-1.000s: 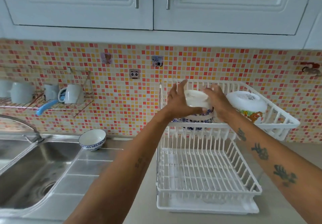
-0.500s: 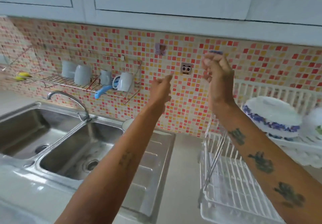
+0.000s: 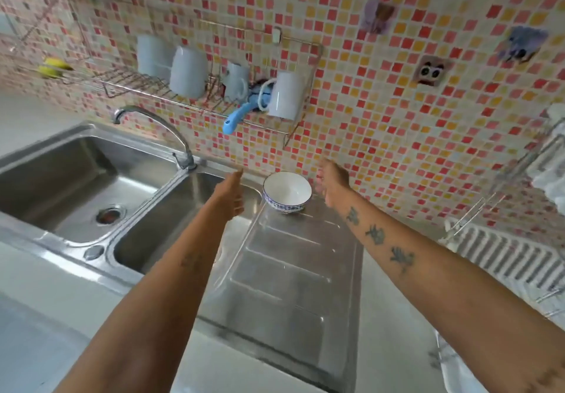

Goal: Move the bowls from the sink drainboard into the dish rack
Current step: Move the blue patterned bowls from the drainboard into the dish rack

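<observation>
One white bowl (image 3: 287, 192) with a blue patterned outside stands upright at the far end of the steel drainboard (image 3: 293, 270), close to the tiled wall. My left hand (image 3: 230, 195) hovers just left of the bowl, fingers apart and empty. On the bowl's right side my right hand (image 3: 333, 184) is also empty and spread, a short gap from the rim. Neither hand touches the bowl. Only the left edge of the white dish rack (image 3: 507, 255) shows at the far right; the bowls in it are out of view.
A double steel sink (image 3: 91, 184) with a curved faucet (image 3: 159, 129) lies left of the drainboard. Above it a wire wall shelf (image 3: 171, 93) carries several upturned white mugs and a blue-handled tool. The pale countertop (image 3: 36, 331) runs along the front.
Both hands let go of the bowl set in the rack, swung left and dropped down to either side of the bowl on the drainboard. The view turned left and down.
</observation>
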